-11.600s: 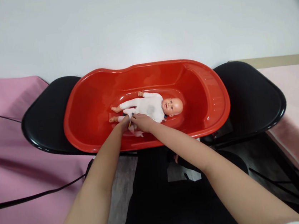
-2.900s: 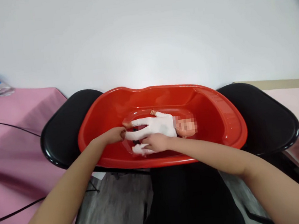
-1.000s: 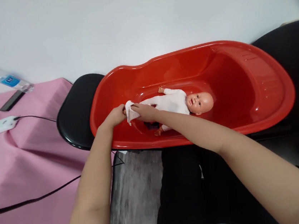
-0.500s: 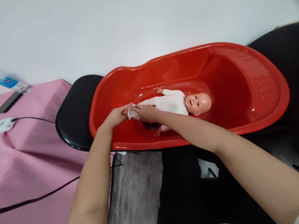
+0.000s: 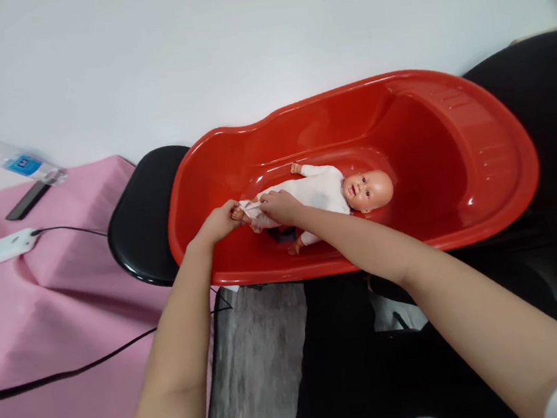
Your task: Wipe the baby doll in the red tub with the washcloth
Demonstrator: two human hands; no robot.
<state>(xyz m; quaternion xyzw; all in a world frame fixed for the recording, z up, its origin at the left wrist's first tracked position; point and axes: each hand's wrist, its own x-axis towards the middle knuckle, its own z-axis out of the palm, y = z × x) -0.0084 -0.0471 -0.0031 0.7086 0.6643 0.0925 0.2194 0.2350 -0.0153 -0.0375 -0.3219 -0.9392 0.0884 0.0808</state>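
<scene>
A baby doll point(image 5: 325, 189) in white clothing lies on its back in the red baby bathtub point(image 5: 496, 157), its head to the right. My right hand point(image 5: 281, 207) is closed over the doll's lower legs and pinches the white fabric point(image 5: 251, 207) of its leg clothing. At the doll's feet, my left hand point(image 5: 218, 224) is closed on the end of the same fabric, which is stretched and folded between my hands. A bare doll foot shows beside my left fingertips. Part of the doll's legs is hidden by my right hand.
Black seats point(image 5: 145, 217) stand under both ends of the tub. On the left, a pink cloth point(image 5: 90, 371) carries a white device point(image 5: 8, 246) with a black cable, a dark flat bar point(image 5: 29, 200) and a clear plastic bottle point(image 5: 27, 165). A white wall point(image 5: 239, 39) rises behind.
My right hand has shifted slightly right, and the fabric between my hands is drawn out and twisted. More of the doll's feet shows. The view has moved a little.
</scene>
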